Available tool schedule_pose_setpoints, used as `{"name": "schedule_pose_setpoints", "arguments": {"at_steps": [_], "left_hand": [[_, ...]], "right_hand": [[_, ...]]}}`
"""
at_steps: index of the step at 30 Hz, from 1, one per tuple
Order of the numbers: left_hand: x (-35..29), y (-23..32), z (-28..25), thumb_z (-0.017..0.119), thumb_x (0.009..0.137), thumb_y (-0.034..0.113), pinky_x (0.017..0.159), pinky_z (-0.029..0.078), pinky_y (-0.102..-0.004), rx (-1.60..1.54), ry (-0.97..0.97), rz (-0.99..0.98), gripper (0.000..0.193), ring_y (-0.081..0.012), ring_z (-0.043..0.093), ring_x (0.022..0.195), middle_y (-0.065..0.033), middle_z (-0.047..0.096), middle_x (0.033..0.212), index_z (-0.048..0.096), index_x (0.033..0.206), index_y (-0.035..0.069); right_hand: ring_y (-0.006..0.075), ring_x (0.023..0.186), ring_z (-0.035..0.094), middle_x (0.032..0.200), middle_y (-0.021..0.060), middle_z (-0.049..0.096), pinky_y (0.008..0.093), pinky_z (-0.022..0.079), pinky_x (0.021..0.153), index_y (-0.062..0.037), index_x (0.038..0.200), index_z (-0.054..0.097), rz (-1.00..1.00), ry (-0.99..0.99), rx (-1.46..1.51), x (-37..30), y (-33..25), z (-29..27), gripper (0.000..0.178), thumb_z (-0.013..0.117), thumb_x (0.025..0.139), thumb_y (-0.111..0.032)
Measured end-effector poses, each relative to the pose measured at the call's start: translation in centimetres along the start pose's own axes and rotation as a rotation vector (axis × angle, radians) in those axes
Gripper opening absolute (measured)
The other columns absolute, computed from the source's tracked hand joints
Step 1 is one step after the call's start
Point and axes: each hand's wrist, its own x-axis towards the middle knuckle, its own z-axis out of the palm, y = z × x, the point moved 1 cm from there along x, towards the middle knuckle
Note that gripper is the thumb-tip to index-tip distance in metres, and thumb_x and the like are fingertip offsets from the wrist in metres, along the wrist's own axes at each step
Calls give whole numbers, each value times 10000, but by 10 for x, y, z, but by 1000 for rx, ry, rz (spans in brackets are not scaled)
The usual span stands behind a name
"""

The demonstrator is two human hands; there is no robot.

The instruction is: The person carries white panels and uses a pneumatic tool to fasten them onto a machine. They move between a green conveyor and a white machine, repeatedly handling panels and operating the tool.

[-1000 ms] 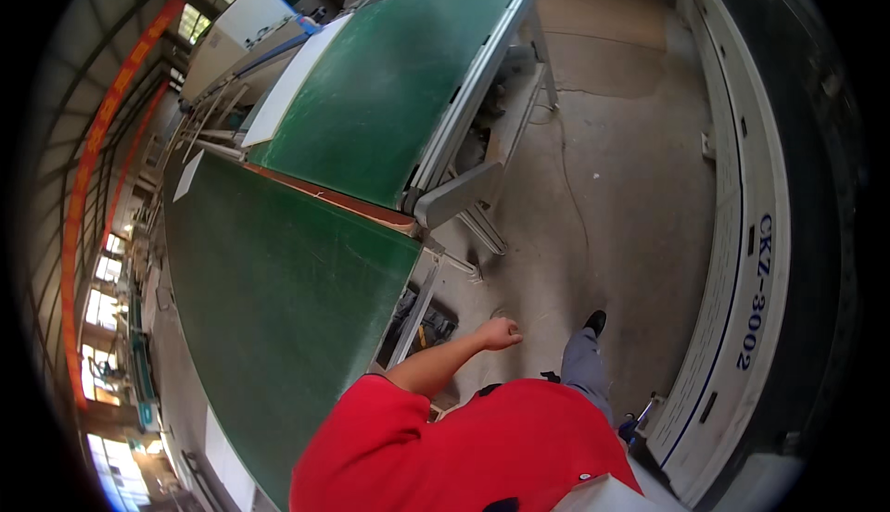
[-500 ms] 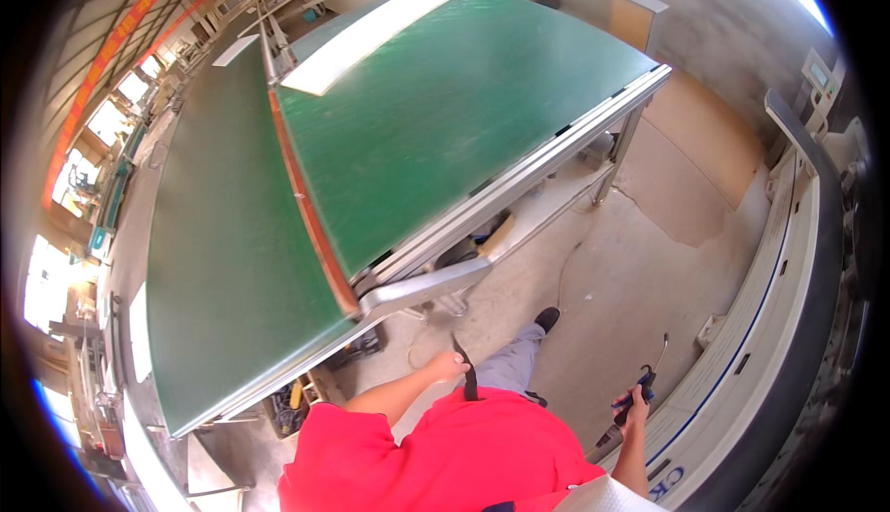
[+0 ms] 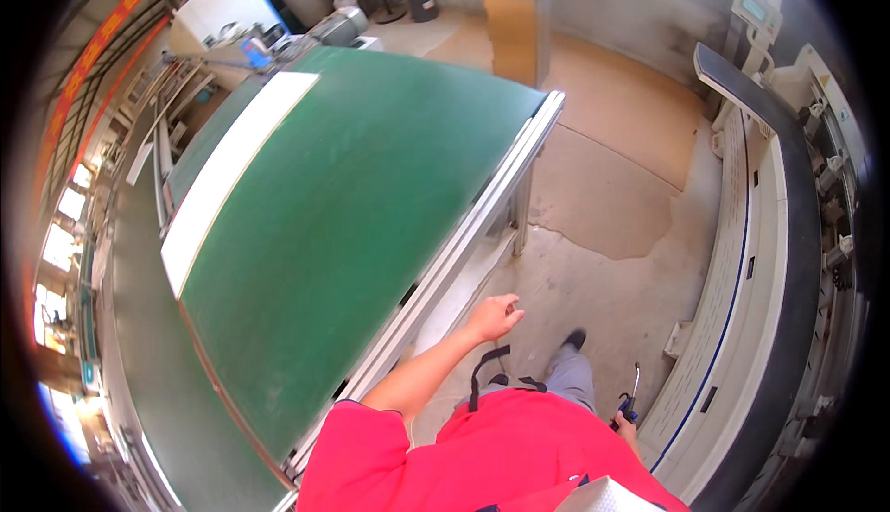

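Observation:
My left hand (image 3: 497, 317) is held out past the right edge of the green-topped table (image 3: 352, 206), its fingers loosely bent and a little apart with nothing seen in them. Below it, a black strap (image 3: 481, 373) sticks out from my waist, apart from the hand. Low at my right side, my right hand (image 3: 627, 427) is closed round the handle of an air blow gun (image 3: 629, 409), dark with blue parts. Its thin, bent metal nozzle points up and away from me. Part of the grip is hidden by my fingers.
A long white strip (image 3: 232, 169) lies across the table, whose metal rail (image 3: 464, 225) runs close by my left arm. On my right stands a long pale machine with a dark rounded edge (image 3: 788, 234). Brown sheets (image 3: 612, 188) cover the floor ahead, near a box-like stand (image 3: 516, 35).
My left hand has let go of the black strap and moved forward. The view has turned right and I have moved ahead along the table. The blow gun stays in my right hand.

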Motion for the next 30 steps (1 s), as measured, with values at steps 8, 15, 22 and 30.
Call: {"name": "schedule_pose_setpoints", "arguments": {"at_steps": [8, 15, 22, 30], "left_hand": [[259, 77, 34, 634, 838, 307, 742, 520, -375, -131, 37, 22, 370, -298, 665, 843, -134, 691, 908, 625, 1070, 18], [442, 160, 4, 621, 844, 288, 744, 512, -378, -218, 51, 157, 355, -292, 654, 824, -114, 682, 880, 623, 1051, 0], [662, 173, -25, 641, 840, 263, 746, 509, -358, -443, 141, 160, 347, -263, 659, 809, -104, 684, 845, 620, 1059, -6], [865, 169, -130, 646, 843, 259, 763, 518, -352, -582, 352, -37, 346, -276, 671, 831, -135, 695, 900, 627, 1078, 6]], "right_hand": [[260, 517, 543, 648, 101, 557, 384, 437, 482, -52, 804, 529, 21, 31, 17, 263, -201, -37, 283, 595, 908, -307], [248, 532, 571, 651, 79, 548, 330, 445, 396, -115, 864, 492, -181, -101, 55, 325, -628, 38, 328, 539, 928, -434], [185, 458, 543, 667, 104, 615, 281, 440, 399, -83, 949, 541, -435, -194, -228, 384, -902, 197, 296, 547, 934, -378], [222, 513, 593, 671, 133, 625, 332, 476, 442, -47, 951, 524, -305, -392, -731, 447, -1073, 319, 233, 539, 926, -278]]}}
